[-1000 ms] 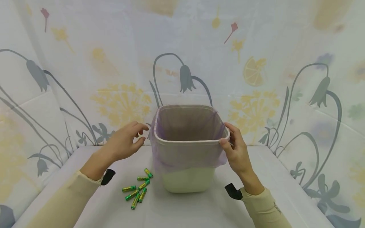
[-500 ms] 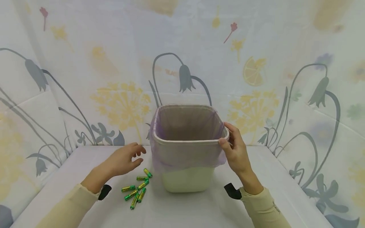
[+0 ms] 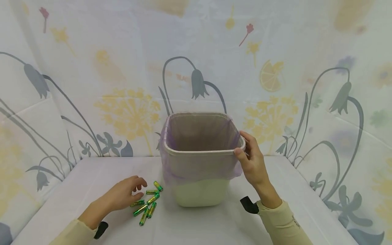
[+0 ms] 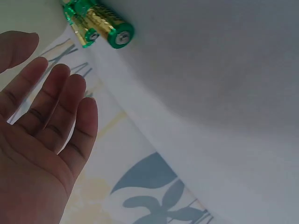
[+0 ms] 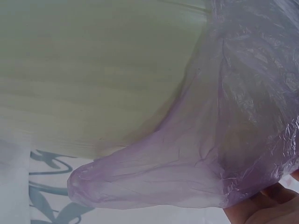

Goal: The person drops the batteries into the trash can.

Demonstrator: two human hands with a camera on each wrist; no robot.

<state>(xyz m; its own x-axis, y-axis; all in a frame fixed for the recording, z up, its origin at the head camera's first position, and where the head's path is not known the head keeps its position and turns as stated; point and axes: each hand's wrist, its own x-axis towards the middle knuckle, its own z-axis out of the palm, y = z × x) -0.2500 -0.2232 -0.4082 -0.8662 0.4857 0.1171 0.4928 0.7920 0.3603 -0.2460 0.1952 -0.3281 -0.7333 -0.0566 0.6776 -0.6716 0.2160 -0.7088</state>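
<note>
A pale trash can (image 3: 202, 197) stands upright on the white-covered table, lined with a thin purple plastic bag (image 3: 176, 170) folded down over its rim. My right hand (image 3: 254, 165) grips the can's right rim, thumb in front and fingers along the side; in the right wrist view its fingers (image 5: 266, 207) show beside the bag's loose edge. Several green-and-gold batteries (image 3: 152, 210) lie in a loose group left of the can. Just over the left side of that group hovers my left hand (image 3: 124, 194), fingers relaxed and holding nothing, partly covering one battery (image 3: 139, 203).
White cloth (image 3: 196, 228) covers the table. Behind and at both sides rises a floral-printed curtain (image 3: 131, 112). A black strap piece (image 3: 101, 230) hangs at the left wrist, another black piece (image 3: 248, 205) at the right.
My left hand has come down and toward me, from beside the can's rim to the batteries. My right hand keeps its grip on the rim; can and batteries stay put.
</note>
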